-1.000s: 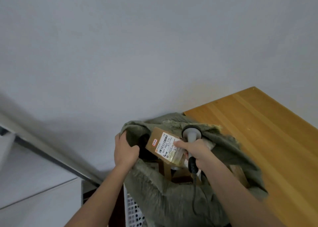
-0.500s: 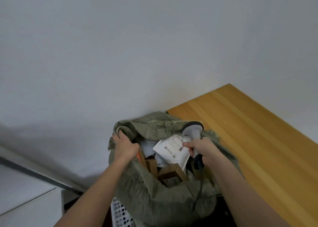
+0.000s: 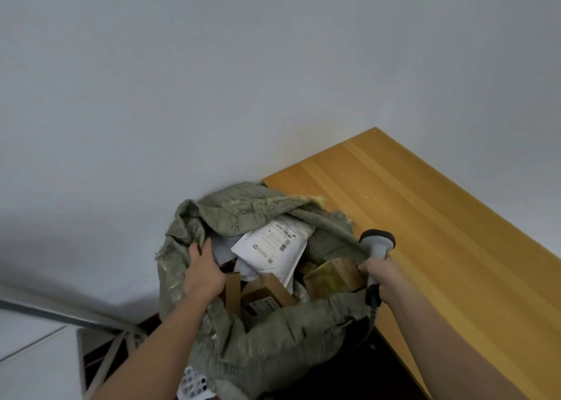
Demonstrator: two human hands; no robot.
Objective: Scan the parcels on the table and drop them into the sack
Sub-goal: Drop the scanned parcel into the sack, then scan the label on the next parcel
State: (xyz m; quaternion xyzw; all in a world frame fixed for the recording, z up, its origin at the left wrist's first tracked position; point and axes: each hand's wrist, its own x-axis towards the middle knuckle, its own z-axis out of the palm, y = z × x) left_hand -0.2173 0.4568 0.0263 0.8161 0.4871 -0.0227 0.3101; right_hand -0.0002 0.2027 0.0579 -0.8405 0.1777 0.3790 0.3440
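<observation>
An olive-green woven sack point(image 3: 267, 339) stands open beside the wooden table point(image 3: 440, 232). Inside lie a white mailer parcel point(image 3: 273, 248) with a barcode label on top, several brown cardboard boxes point(image 3: 267, 290) below it, and a tape-wrapped box point(image 3: 334, 275) on the right. My left hand point(image 3: 203, 273) grips the sack's left rim. My right hand point(image 3: 384, 275) holds a grey barcode scanner point(image 3: 377, 243) by its handle at the sack's right rim, head up.
The part of the table in view carries no parcels. A white perforated basket point(image 3: 191, 384) shows under the sack. A white cabinet point(image 3: 36, 363) and a grey metal frame point(image 3: 112, 351) stand at the lower left. A plain wall fills the background.
The brown parcel left my right hand and went into the sack, then the white mailer did too. My right hand moved right to the sack's rim with the scanner.
</observation>
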